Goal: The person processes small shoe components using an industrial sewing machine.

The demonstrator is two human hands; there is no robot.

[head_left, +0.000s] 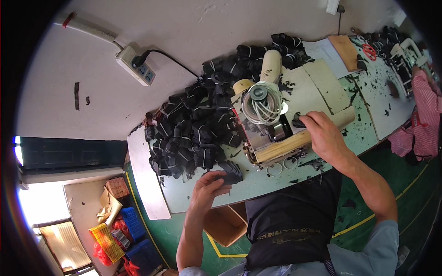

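Note:
My left hand [208, 189] is closed at the table's front edge, thumb and fingers pinching a flat black piece [226, 178]. Right beside it lies a small fanned stack of similar black pieces [231, 169]; where the held piece ends and the stack begins is hard to see. My right hand [324, 137] is bent over the cream-coloured bench machine [306, 89], fingertips closed on a small dark piece [298, 121]. That piece sits just right of the machine's metal roller [277, 132] and its small lit lamp [284, 108].
Bundles of black pieces tied with white bands [198, 129] are heaped left of and behind the machine. Black scraps litter the pale green table [207, 171]. A power strip [134, 64] hangs on the wall. An open cardboard box [225, 225] stands below. Another person's sleeve [426, 96] shows far right.

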